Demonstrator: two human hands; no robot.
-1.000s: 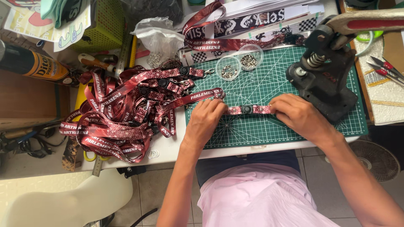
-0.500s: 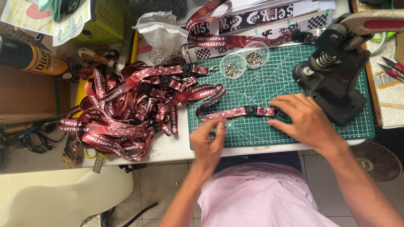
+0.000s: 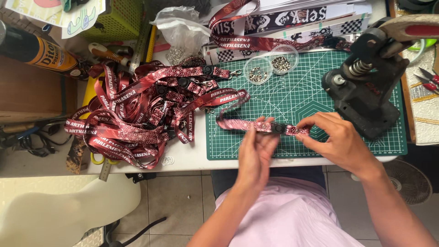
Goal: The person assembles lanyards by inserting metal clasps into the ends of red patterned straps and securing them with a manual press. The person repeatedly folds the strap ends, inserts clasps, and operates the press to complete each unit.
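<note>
Midway thru the batch: one red strap (image 3: pixel 249 125) w/ black buckle lies flat on the green mat (image 3: pixel 292 91), right hand (image 3: pixel 336 139) pinching its riveted end, left hand (image 3: pixel 256 153) loose at the buckle. Finished-looking lanyards (image 3: pixel 137 114) heap at left; press (image 3: pixel 366 87) idle beside.

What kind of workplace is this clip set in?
Most likely a small craft workshop assembling lanyards. A green cutting mat covers the table, a black hand press stands on it, and a heap of red printed lanyards lies beside it. Both hands work one strap.
</note>
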